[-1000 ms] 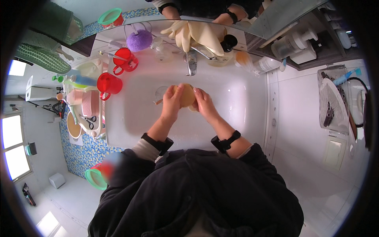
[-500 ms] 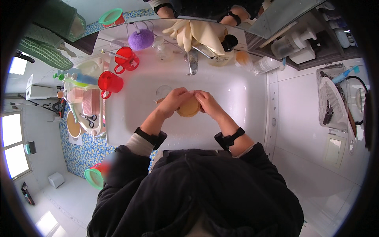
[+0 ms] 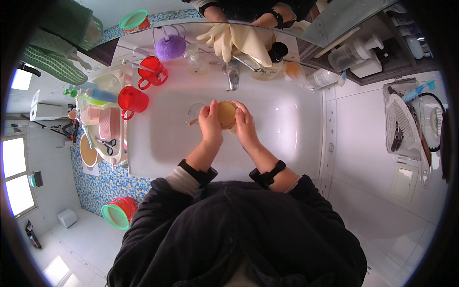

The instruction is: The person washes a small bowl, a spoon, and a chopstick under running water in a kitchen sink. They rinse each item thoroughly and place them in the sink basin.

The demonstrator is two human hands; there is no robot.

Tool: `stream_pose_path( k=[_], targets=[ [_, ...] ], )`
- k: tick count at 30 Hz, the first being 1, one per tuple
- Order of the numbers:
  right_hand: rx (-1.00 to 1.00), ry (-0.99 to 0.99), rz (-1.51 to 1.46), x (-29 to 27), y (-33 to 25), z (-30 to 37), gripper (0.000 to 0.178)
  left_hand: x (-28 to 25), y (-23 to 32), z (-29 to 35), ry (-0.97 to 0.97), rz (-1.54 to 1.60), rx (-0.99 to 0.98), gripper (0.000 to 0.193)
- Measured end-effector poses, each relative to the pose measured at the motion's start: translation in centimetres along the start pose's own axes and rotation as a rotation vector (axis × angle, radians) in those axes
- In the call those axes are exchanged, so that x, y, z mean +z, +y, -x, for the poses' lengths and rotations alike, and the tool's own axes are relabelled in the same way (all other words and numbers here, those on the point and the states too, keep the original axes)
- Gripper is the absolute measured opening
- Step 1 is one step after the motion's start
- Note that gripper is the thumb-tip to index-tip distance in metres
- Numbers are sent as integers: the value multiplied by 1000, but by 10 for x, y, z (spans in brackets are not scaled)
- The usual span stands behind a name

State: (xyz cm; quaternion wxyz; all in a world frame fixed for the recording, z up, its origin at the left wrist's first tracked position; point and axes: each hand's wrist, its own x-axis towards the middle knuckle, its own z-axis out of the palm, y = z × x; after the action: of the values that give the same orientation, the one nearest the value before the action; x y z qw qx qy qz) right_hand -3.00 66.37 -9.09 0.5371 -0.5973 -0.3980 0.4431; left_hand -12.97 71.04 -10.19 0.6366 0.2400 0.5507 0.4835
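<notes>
Between my two hands is a round tan disc with a raised rim [image 3: 227, 115], held over the white sink [image 3: 162, 138]; its exact kind I cannot make out. My left hand [image 3: 210, 125] is closed on its left side, thumb up along the edge. My right hand [image 3: 245, 128] grips the right edge, fingers curled over it. Just under the disc a paler rim shows, partly hidden by the hands. A clear glass dish [image 3: 195, 111] lies on the sink floor beside my left hand, next to a small brownish stick [image 3: 192, 122].
The faucet [image 3: 233, 76] stands behind my hands, with cream rubber gloves [image 3: 239, 43] above it. Two red mugs [image 3: 133, 100] and a purple bath puff [image 3: 170, 47] sit at the back left. Bottles line the back right; a wire basket [image 3: 404, 119] hangs right.
Both hands have lifted and turned the disc, so its face now tilts up between them. Its position has shifted slightly away from me. My left hand has rotated upright.
</notes>
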Motion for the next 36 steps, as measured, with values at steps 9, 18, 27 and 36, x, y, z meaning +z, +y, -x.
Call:
stream_pose_path(
  k=[9, 18, 27, 36],
  targets=[
    [-205, 47, 126, 16, 4, 14, 59, 3, -11, 2, -68, 396, -178, 35],
    [-125, -97, -114, -5, -9, 5, 62, -2, 4, 7, -307, 412, -208, 37],
    [-25, -90, -234, -18, -7, -2, 43, 0, 15, 20, -345, 369, -211, 29],
    [234, -278, -119, -58, -20, -28, 23, -8, 53, 18, -630, -68, -283, 37]
  ],
)
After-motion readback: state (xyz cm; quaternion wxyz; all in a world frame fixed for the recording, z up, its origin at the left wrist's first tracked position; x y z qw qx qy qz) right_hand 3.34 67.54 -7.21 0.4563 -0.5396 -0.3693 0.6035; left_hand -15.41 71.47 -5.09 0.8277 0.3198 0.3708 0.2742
